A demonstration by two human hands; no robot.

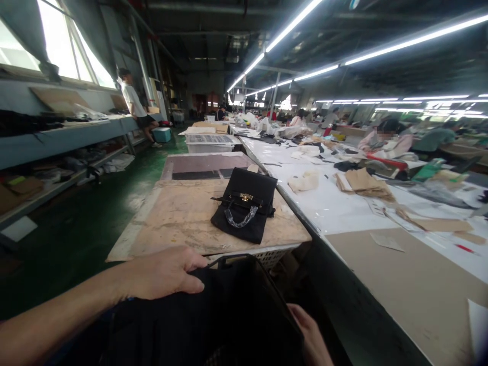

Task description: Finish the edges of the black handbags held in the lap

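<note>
Apparent step: holding open the black open-topped bag (163, 325), located just before the wooden board (160, 223). Left hand (171, 272) pinches its rim between thumb and fingers; right hand (310, 333) touches the opposite edge, closure indeterminable. Next move likely calls for steady rim support.

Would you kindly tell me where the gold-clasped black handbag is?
In the head view, the handbag lies mid-frame on the brown board, left of the white worktable.

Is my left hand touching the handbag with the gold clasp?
Apart: the head view shows tan board between your left hand and the handbag.
</note>
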